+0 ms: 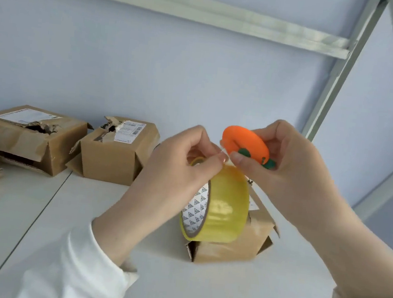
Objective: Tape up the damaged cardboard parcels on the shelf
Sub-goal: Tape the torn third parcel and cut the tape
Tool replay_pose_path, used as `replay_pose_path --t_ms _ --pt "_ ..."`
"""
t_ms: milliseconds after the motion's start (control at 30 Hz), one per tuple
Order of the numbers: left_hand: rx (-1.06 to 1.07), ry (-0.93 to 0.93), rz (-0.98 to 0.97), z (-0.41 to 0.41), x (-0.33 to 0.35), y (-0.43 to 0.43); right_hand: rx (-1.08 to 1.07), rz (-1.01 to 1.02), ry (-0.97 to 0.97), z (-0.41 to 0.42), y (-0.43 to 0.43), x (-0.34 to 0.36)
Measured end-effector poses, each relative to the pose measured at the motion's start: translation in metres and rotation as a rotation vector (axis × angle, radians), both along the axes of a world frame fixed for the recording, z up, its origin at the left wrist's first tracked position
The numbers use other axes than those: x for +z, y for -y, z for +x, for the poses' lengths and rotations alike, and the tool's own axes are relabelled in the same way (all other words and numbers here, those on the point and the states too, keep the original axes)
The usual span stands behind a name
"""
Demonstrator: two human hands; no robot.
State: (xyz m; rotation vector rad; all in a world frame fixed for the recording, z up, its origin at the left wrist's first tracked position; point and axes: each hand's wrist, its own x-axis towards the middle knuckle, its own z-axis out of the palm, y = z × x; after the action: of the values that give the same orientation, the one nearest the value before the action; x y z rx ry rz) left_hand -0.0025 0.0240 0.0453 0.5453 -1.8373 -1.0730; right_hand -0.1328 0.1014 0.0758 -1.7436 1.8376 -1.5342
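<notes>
Both hands are raised close together above the white shelf board (82,209), wrists bent so the fingertips meet near the middle of the view. The left hand (178,171), in a white sleeve (76,265), has its fingers curled, with thumb and forefinger pinching a thin strip of clear tape pulled up from the roll. The right hand (292,173) grips a round orange plastic cutter with small green leaves (244,145); its thumb lies along the near edge and its fingers curl behind. The cutter's edge touches the strip right beside the left fingertips.

The wide roll of yellowish transparent packing tape (221,205) stands on edge just below the hands, its printed inner core facing left. It is directly in front of a small brown cardboard parcel (236,245) with crumpled sides; I cannot tell whether the roll rests on it.

Further back on the left sit a torn brown cardboard box with a white label (117,150) and a larger ripped-open cardboard box (29,136).
</notes>
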Motion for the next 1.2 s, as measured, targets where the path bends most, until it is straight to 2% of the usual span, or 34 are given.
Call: replay_pose_path --t_ms 100,167,333,567,667,800,933,1000,1033,1133,1200 --pt "-0.055 0.036 0.054 -0.029 0.01 -0.012 0.179 0.174 0.088 -0.035 -0.019 0.018" --pt "-0.063 0.058 0.077 -0.05 0.015 -0.022 0.21 0.222 0.082 -0.056 -0.029 0.024" --pt "-0.092 0.011 0.149 -0.093 0.02 -0.039 0.154 0.22 0.13 -0.089 -0.039 0.022" --pt "-0.012 -0.032 -0.012 -0.127 0.02 -0.052 0.003 0.16 0.351 -0.109 -0.044 0.012" --pt "-0.005 -0.014 -0.086 -0.127 0.018 -0.059 -0.055 0.151 0.529 -0.112 -0.044 0.008" --pt "0.022 -0.018 -0.187 -0.125 0.016 -0.063 -0.021 0.089 0.869 -0.115 -0.04 0.005" --pt "0.043 0.012 -0.219 -0.122 0.012 -0.059 -0.022 0.008 1.173 -0.119 -0.028 -0.007" --pt "0.059 -0.034 -0.171 -0.118 0.011 -0.052 -0.085 -0.04 1.303 -0.131 -0.025 -0.019" --pt "0.05 -0.084 -0.096 -0.115 0.012 -0.047 -0.156 -0.013 1.25 -0.138 -0.024 -0.029" --pt "-0.029 -0.228 0.185 -0.107 0.013 -0.032 -0.351 0.281 0.711 -0.155 -0.024 -0.079" --pt "-0.032 -0.231 0.24 -0.104 0.011 -0.024 -0.386 0.424 0.503 -0.16 -0.023 -0.115"
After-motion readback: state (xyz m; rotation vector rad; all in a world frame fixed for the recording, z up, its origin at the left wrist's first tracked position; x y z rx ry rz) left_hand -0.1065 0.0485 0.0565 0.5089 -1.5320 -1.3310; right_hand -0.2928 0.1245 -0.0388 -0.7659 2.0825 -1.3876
